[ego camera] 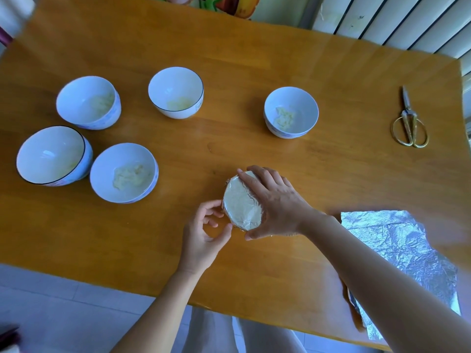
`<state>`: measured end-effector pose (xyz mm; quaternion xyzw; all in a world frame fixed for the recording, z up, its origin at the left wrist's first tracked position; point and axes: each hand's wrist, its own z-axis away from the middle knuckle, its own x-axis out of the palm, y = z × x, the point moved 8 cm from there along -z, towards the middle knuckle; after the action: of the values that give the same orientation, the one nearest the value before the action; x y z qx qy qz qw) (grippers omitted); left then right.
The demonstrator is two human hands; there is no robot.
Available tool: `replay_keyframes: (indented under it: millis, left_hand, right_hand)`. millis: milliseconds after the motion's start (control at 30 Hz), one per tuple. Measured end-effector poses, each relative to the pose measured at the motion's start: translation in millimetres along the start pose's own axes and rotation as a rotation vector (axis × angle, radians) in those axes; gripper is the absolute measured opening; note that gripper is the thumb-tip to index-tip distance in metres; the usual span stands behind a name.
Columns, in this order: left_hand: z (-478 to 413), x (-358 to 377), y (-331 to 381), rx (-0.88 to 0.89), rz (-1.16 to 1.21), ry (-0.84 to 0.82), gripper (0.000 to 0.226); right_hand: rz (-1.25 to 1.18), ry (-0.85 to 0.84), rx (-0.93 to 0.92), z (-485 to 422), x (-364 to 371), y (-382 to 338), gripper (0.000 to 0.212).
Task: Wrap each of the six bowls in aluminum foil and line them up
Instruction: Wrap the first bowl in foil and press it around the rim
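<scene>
The foil-wrapped bowl (242,203) is hard ceramic under thin, tearable foil, I judge, so I'd hold its rim, not the taut top. It sits on the table (254,72) in the curled grasp of my right hand (275,202); my left hand (204,230) pinches the foil edge opposite; five bare bowls (124,173) lie beyond it

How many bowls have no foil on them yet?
5: far-left bowl, far-middle bowl, far-right bowl, near-left bowl, and the bowl beside it. None looks hidden. The foil-wrapped bowl is excluded.
</scene>
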<state>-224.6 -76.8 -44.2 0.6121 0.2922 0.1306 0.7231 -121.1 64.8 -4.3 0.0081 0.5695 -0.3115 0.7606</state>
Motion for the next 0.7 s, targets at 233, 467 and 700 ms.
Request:
replay_keyframes:
  millis: [233, 467, 700]
  left_hand:
    - [-1.0, -4.8, 7.6, 0.088, 0.022, -0.037, 0.048]
    - [1.8, -6.1, 5.5, 0.068, -0.031, 0.055, 0.044]
    - [6.5, -4.6, 7.1, 0.051, -0.060, 0.138, 0.028]
  right_hand:
    - [-0.007, 0.000, 0.002, -0.5, 0.7, 0.6, 0.135]
    - [-0.011, -0.006, -0.002, 0.5, 0.1, -0.1, 0.134]
    - [-0.017, -0.003, 0.000, 0.4, 0.2, -0.2, 0.134]
